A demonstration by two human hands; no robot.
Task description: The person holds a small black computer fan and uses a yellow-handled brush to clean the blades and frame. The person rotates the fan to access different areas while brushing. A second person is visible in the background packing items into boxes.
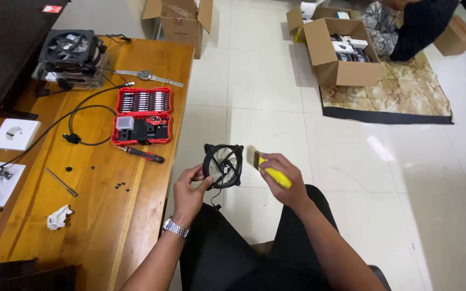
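Observation:
My left hand (pixel 189 189) grips a black square computer fan (pixel 223 165) by its lower left edge and holds it upright over my lap, its short cable hanging below. My right hand (pixel 283 178) is closed on a yellow-handled brush (pixel 271 171), whose blurred bristle end sits just right of the fan's upper right corner. A metal watch is on my left wrist. I sit in dark trousers beside the wooden table (pixel 130 215).
On the table lie a red screwdriver bit set (pixel 142 115), a red-handled screwdriver (pixel 140 154), a larger cooler fan (pixel 72 54), a wristwatch (pixel 149 76), cables, loose screws and crumpled tissue (pixel 59 217). Open cardboard boxes (pixel 338 51) and a seated person (pixel 405 24) occupy the floor mat.

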